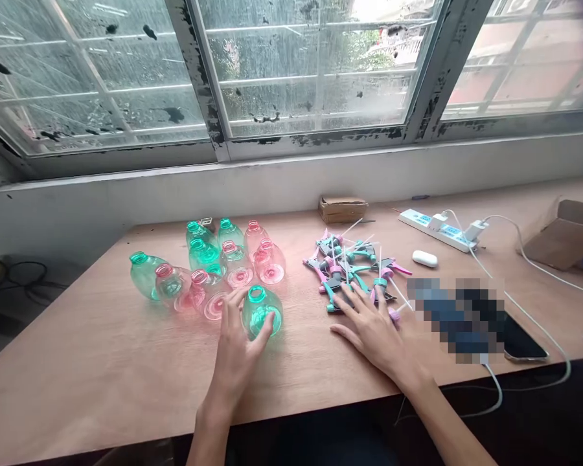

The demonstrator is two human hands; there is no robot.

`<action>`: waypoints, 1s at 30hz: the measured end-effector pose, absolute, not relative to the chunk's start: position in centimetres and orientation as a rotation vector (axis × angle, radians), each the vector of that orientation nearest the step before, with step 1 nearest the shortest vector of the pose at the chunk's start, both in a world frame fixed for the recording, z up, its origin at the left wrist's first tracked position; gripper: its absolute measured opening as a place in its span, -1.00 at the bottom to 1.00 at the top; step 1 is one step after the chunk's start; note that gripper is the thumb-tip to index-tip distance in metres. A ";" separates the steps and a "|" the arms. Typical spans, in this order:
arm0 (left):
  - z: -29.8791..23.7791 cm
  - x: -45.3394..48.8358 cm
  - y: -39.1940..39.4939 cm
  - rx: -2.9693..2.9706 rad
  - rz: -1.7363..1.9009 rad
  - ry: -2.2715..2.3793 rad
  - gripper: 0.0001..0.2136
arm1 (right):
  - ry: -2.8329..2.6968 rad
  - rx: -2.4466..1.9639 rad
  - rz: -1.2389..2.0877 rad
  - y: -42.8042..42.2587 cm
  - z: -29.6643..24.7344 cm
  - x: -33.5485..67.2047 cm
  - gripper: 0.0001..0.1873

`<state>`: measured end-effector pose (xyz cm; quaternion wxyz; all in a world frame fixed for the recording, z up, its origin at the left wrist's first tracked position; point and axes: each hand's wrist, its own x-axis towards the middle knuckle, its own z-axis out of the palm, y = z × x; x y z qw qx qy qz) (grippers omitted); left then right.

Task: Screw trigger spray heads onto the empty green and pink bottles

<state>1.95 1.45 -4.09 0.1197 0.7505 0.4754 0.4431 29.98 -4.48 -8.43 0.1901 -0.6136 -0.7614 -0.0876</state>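
My left hand (237, 349) has its thumb and fingers around a clear green bottle (273, 304) with an open neck, standing upright on the table. To its left and behind stand several more uncapped bottles, among them a green bottle (148, 275) at the far left and a pink bottle (271, 264). My right hand (376, 331) is spread palm down, its fingertips at the near side of a heap of trigger spray heads (337, 268). These are teal, pink and grey, with thin white dip tubes sticking out. Whether the fingers press on one of them is hard to see.
Behind the heap lies a small cardboard box (342, 210). To the right are a white power strip (434, 230) with plugged-in chargers, a white earbud case (424, 259), a phone (527, 340), loose cables and an open carton (561, 236). A wall with windows borders the table.
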 end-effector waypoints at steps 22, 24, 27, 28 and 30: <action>-6.5 0.7 -2.3 2.133 1.233 1.448 -0.36 | -0.345 -1.016 0.229 -8.8 -2.3 28.8 -0.68; -6.5 0.7 -2.4 2.130 1.198 1.437 -0.36 | -0.356 -1.052 0.277 -8.8 -2.2 29.1 -0.64; -6.6 0.6 -2.5 2.122 1.181 1.427 -0.34 | -0.409 -1.076 0.301 -8.1 -3.1 29.5 -0.61; -6.7 0.6 -2.5 2.131 1.169 1.414 -0.33 | -0.416 -1.085 0.301 -7.9 -3.5 29.4 -0.61; -6.7 0.5 -2.5 2.182 1.133 1.373 -0.33 | -0.418 -1.137 0.310 -7.3 -4.3 28.7 -0.59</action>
